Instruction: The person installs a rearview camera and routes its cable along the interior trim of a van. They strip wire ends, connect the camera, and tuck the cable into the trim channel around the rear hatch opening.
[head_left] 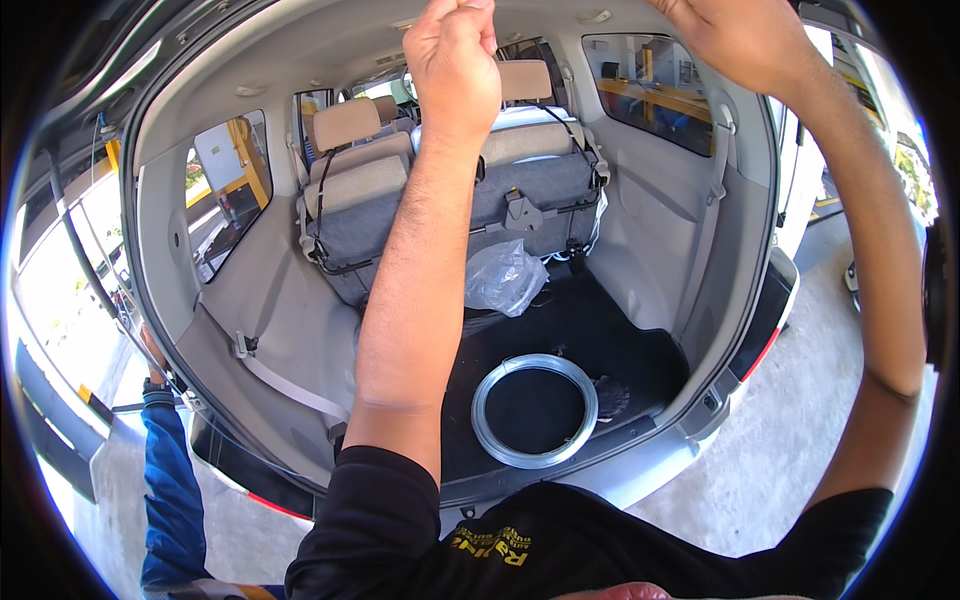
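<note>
1. Left hand (453,75): raised, fingers curled narrow; cannot tell whether it grips anything.
2. Right hand (740,35): raised, fingers cut off by the top edge; spread and hold cannot be told.
3. Roof lining (330,60): pale grey, smooth, curved; seen behind the left hand, over the load space; contact unclear.
4. Wire coil (530,461): silvery ring, flat on the black floor mat (640,350), just inside the rear sill (632,436).
5. Dark cloth-like piece (612,398): beside the coil's right edge.
6. Clear plastic bag (505,280): crumpled, near the seat backs (540,190).
7. Open room: bare mat between coil and bag, and towards the right side wall (650,240).
</note>
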